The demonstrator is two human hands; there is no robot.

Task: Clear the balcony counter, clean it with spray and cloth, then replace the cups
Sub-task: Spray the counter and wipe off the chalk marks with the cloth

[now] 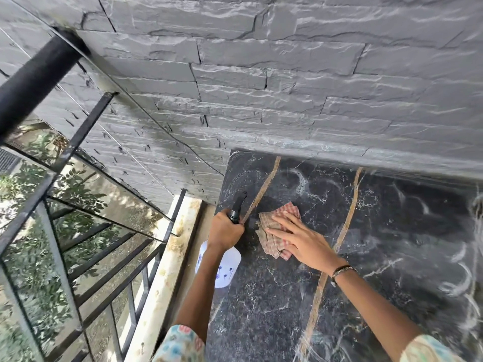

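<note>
Your right hand [295,237] lies flat, fingers straight, pressing the checked cloth [277,231] onto the dark marble counter [392,244] near its left end, just beside the nearer tan vein. Your left hand [226,229] is curled round the black neck of the spray bottle [224,267], whose white body hangs at the counter's left edge, over the pale ledge [167,270] by the railing [52,178]. The cloth looks thin, soft and folded into loose layers, so it will likely bunch or slide apart under a light touch; keep the palm broad on its middle and drag it, not push from one corner. The bottle seems light plastic, probably part full, and its smooth body could be slippery if wet, so the neck under the trigger is the sound place to hold. No cups show here; replacing them looks to be a step yet to come.
</note>
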